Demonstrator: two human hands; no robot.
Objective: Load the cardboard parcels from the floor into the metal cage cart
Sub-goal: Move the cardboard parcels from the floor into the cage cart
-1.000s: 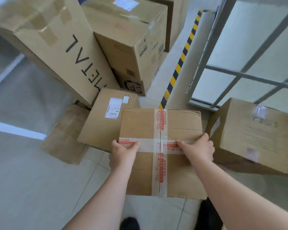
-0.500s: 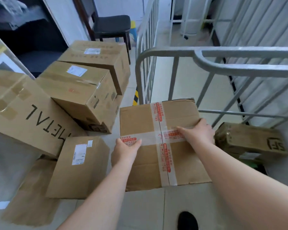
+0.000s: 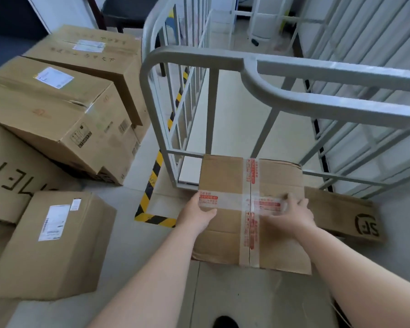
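Taped parcel (image 3: 225, 185), creased, red-printed tape, seemingly held up

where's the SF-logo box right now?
In the head view, lower right: the SF-logo box lies on the floor just right of the taped parcel held by both hands, below the cage cart rails.

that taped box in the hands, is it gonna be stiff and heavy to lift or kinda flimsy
Probably light: the left hand and right hand grip the taped box only at its sides. Likely a bit flimsy, since its far edge looks creased and worn. The glossy tape under the right hand's fingers may be slippery.
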